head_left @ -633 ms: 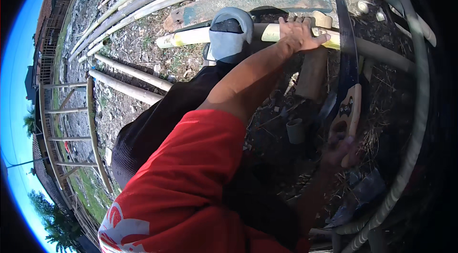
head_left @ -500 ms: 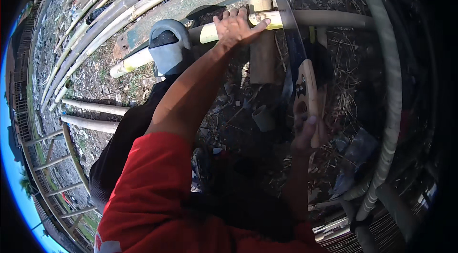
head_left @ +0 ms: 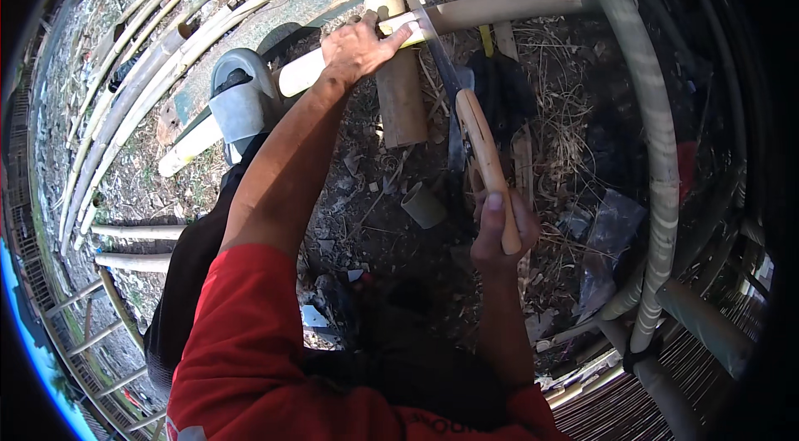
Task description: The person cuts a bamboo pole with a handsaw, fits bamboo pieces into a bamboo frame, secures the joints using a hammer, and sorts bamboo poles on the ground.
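Bamboo pole (head_left: 508,8) in the upper middle of the frame, long axis running roughly left-right, from lower left by the grey boot (head_left: 240,100) up and across to the upper right, bending with the lens. Pale tan, smooth, a lighter yellowish patch where the blade meets it. It rests across a short upright-looking bamboo stub (head_left: 399,91) on the ground.

Left hand (head_left: 359,48) pressed flat on the pole, fingers spread over its top, just left of the cut.

Right hand (head_left: 499,233) at centre right, fist wrapped around the pale wooden handle of a long knife (head_left: 466,121), thumb laid along the handle. Knife's long axis runs near vertical in frame: handle low, dark blade pointing up and slightly left, crossing the pole beside the left hand's fingertips.

Small cut bamboo ring (head_left: 423,205) on the dirt just left of the right hand. Thick curved bamboo stems (head_left: 657,158) down the right side. Red sleeve (head_left: 241,341) fills lower left.
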Demonstrator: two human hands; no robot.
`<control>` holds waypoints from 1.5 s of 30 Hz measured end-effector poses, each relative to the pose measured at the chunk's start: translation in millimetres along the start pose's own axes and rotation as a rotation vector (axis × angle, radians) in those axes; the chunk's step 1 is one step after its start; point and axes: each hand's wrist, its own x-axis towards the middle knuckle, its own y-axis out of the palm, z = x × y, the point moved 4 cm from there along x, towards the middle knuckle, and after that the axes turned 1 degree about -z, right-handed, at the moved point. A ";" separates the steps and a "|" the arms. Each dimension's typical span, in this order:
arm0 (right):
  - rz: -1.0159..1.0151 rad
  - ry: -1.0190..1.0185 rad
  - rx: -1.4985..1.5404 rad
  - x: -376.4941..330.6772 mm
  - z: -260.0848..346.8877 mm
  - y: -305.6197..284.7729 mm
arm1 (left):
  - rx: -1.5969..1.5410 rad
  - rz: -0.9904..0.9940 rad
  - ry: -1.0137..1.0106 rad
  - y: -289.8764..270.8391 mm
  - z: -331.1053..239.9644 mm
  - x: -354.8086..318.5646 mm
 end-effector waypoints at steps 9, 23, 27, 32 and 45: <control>-0.034 -0.016 0.067 -12.6 -29.9 2.4 | 0.049 -0.102 0.081 3.1 -3.2 0.1; 0.031 0.011 0.001 20.4 12.0 13.3 | 0.065 0.102 0.003 -1.4 10.9 25.0; 0.017 0.057 0.086 1.1 2.3 -7.8 | 0.109 0.078 -0.015 -3.0 6.2 22.8; 0.035 0.070 0.067 -14.0 0.8 -12.4 | 0.122 0.209 -0.040 5.5 6.3 19.9; -0.091 0.296 0.248 -22.0 13.6 -44.7 | 0.135 0.070 0.005 7.2 11.7 19.9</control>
